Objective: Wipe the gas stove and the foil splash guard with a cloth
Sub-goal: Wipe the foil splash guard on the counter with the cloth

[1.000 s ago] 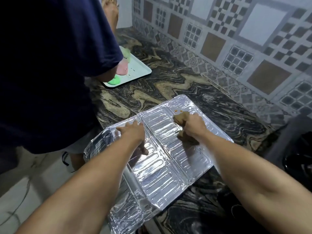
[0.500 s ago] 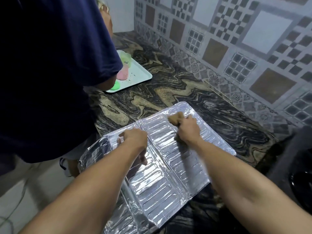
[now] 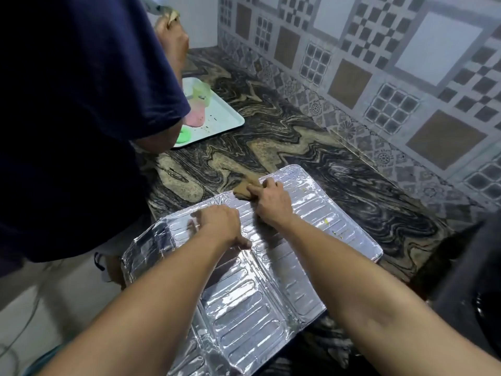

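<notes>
foil splash guard [image 3: 260, 289]: silver, ribbed, lying flat on counter | cloth [image 3: 245, 189]: brown, bunched at far edge

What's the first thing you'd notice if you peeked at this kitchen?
The big shiny foil splash guard lying flat in the middle of the swirly marble counter. The right hand presses a brown cloth on its far edge, while the left hand holds the foil down. At the far left sits a white tray with pink and green things, beside another person in a dark blue shirt.
</notes>
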`<action>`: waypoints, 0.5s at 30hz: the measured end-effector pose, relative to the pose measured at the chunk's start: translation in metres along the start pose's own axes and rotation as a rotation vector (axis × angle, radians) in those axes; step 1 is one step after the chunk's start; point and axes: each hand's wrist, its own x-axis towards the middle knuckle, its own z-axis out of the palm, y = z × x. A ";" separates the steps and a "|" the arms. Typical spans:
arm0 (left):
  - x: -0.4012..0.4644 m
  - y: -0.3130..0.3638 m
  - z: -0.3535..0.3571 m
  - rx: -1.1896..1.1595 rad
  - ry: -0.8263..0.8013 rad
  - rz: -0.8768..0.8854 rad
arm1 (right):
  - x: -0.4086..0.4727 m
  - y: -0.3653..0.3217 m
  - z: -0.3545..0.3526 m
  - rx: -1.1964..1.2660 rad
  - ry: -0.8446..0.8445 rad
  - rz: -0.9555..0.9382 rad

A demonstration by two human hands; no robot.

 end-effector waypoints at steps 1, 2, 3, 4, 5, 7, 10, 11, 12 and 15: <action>0.000 0.002 0.000 0.001 0.002 -0.014 | 0.002 0.012 0.001 0.004 0.012 0.045; 0.000 0.003 0.000 -0.002 -0.004 -0.028 | 0.004 0.025 0.002 0.005 0.016 0.104; -0.001 0.003 -0.002 -0.006 -0.009 -0.041 | 0.007 0.039 0.001 0.001 0.015 0.175; -0.001 0.003 -0.002 -0.009 -0.011 -0.048 | 0.009 0.054 0.000 -0.015 0.015 0.243; -0.001 0.003 -0.002 -0.010 -0.008 -0.055 | 0.010 0.068 -0.002 -0.041 0.019 0.307; 0.000 0.002 0.001 -0.002 0.006 -0.063 | 0.010 0.093 -0.008 -0.079 0.008 0.419; 0.001 0.000 0.006 0.006 0.051 -0.067 | 0.015 0.099 -0.020 -0.101 -0.011 0.499; 0.001 0.000 0.007 -0.003 0.055 -0.066 | 0.017 0.090 -0.022 -0.125 0.009 0.473; 0.001 0.001 0.007 -0.012 0.053 -0.064 | 0.018 0.079 -0.023 -0.141 0.025 0.404; 0.002 0.000 0.005 -0.028 0.040 -0.064 | 0.015 0.041 -0.012 -0.103 -0.003 0.128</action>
